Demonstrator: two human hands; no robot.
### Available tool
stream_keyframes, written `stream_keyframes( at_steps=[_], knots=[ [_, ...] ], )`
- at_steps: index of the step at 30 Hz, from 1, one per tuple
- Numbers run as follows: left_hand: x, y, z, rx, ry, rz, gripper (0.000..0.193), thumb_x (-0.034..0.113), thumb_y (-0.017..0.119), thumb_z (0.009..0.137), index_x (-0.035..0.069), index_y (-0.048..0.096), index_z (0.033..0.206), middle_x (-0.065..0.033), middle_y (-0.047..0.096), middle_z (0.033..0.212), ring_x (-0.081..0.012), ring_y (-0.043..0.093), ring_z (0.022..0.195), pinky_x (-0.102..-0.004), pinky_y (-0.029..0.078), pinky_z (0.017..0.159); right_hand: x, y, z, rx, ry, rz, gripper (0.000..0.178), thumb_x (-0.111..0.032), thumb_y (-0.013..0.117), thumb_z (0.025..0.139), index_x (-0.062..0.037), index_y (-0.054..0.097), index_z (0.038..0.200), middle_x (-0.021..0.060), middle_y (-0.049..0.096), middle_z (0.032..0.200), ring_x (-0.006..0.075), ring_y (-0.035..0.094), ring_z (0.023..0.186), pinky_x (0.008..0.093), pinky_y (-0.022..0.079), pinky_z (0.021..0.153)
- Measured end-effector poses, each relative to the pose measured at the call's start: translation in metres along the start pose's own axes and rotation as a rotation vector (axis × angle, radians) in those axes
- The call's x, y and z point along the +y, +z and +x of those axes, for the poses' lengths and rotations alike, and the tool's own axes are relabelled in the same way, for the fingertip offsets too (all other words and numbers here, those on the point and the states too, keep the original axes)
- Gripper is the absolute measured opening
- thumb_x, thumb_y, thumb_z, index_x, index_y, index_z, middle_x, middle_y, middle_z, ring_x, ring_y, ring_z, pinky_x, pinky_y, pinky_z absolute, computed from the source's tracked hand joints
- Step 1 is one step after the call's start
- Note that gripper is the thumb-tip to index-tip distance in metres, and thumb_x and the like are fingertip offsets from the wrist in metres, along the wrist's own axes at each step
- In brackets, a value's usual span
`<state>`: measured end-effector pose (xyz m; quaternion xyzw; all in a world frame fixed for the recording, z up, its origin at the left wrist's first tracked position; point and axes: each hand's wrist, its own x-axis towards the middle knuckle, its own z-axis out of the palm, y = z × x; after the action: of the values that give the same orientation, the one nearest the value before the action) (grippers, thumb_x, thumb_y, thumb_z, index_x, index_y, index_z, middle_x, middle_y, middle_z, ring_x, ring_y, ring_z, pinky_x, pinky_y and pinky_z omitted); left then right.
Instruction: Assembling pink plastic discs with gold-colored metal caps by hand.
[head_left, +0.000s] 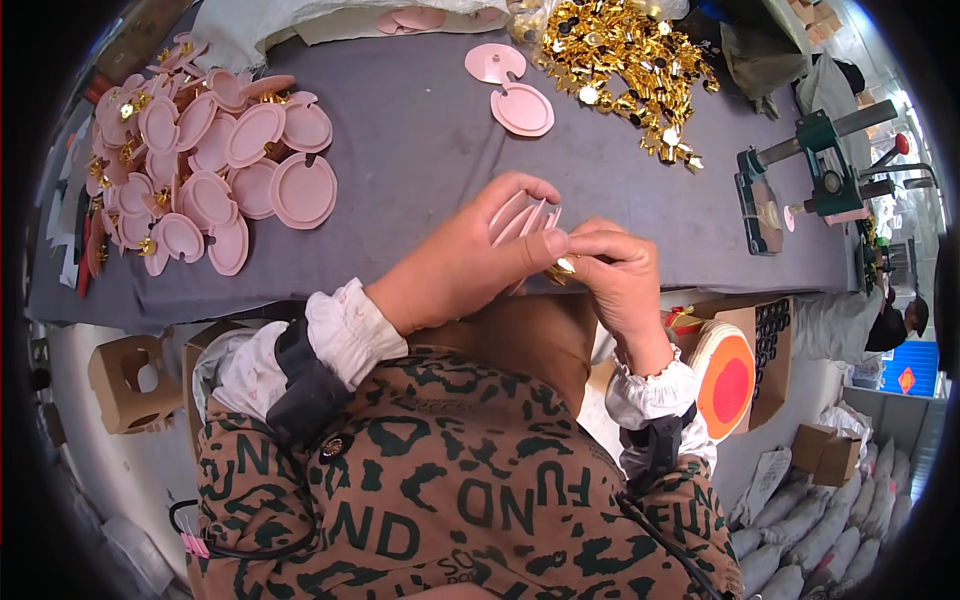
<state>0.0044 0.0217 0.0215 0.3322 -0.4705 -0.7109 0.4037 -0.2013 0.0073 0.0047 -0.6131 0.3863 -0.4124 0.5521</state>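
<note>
My left hand (450, 262) is wrapped round several pink plastic discs (514, 216), held on edge like a fan over the table's near edge. Against them, my right hand (622, 272) pinches a small shiny gold fitting (561, 269) between thumb and fingers. Whether the fitting touches a disc is hidden by my fingers. Beyond my hands lie two loose notched discs, a nearer one (522, 109) and a farther one (494, 63). On the left is a heap of pink discs (255, 135), some with gold fittings attached. A pile of gold fittings (625, 60) spreads at the far right.
A green hand press (828, 165) with a red-knobbed lever stands on the grey-covered table (400, 120) at right. A white sack (290, 20) lies at the back. Cardboard boxes (135, 385), a round orange-and-red pad (727, 380) and grey bundles (815, 525) are below. Another person (895, 325) is at far right.
</note>
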Motion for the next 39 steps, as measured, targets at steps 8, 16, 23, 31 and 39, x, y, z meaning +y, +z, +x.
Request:
stream_keyframes(
  at_steps=[8,16,23,31,39],
  knots=[
    [0.011,-0.027,-0.035,0.156,0.473,0.698,0.055,0.015,0.076,0.082,0.004,0.046,0.127,-0.0078,0.051,0.116,-0.0155,0.049,0.111,-0.0308,0.04,0.098,0.01,0.034,0.017,-0.011,0.249,0.319,0.017,0.01,0.065,0.079,0.0083,0.069,0.096,0.012,0.065,0.098,0.0173,0.066,0.084,0.0278,0.053,0.08],
    [0.176,-0.235,-0.123,1.258,0.365,1.316,0.06,0.032,0.076,0.08,-0.003,0.048,0.119,-0.0113,0.062,0.097,-0.0198,0.061,0.089,-0.0303,0.05,0.081,0.019,-0.021,0.043,0.167,-0.083,-0.154,0.021,0.002,0.065,0.086,0.0009,0.07,0.107,0.0099,0.066,0.108,0.0144,0.064,0.088,0.0269,0.053,0.083],
    [0.246,-0.37,-0.128,1.785,0.468,1.768,0.051,0.038,0.07,0.081,-0.003,0.058,0.107,-0.0196,0.065,0.103,-0.0278,0.064,0.096,-0.037,0.05,0.084,0.037,-0.095,0.005,0.397,0.001,-0.262,0.016,-0.006,0.062,0.093,0.0014,0.069,0.106,0.0069,0.069,0.098,0.0122,0.064,0.088,0.0247,0.051,0.081],
    [0.249,-0.513,-0.224,0.894,-0.095,2.877,0.033,0.008,0.051,0.087,0.006,0.061,0.119,-0.0159,0.065,0.106,-0.0337,0.051,0.119,-0.0421,0.042,0.102,0.039,-0.126,0.049,0.446,-0.179,-0.727,0.016,-0.01,0.066,0.085,-0.0042,0.073,0.098,0.0136,0.071,0.092,0.0242,0.068,0.087,0.0315,0.052,0.08],
    [0.199,-0.324,-0.082,1.206,0.627,1.209,0.043,0.028,0.06,0.095,0.002,0.052,0.129,-0.0138,0.06,0.121,-0.0276,0.055,0.117,-0.0351,0.048,0.094,0.043,-0.157,0.075,0.547,-0.332,-1.162,0.03,-0.013,0.071,0.078,-0.0077,0.069,0.107,0.0113,0.063,0.11,0.0308,0.059,0.104,0.0389,0.05,0.089]
  ],
)
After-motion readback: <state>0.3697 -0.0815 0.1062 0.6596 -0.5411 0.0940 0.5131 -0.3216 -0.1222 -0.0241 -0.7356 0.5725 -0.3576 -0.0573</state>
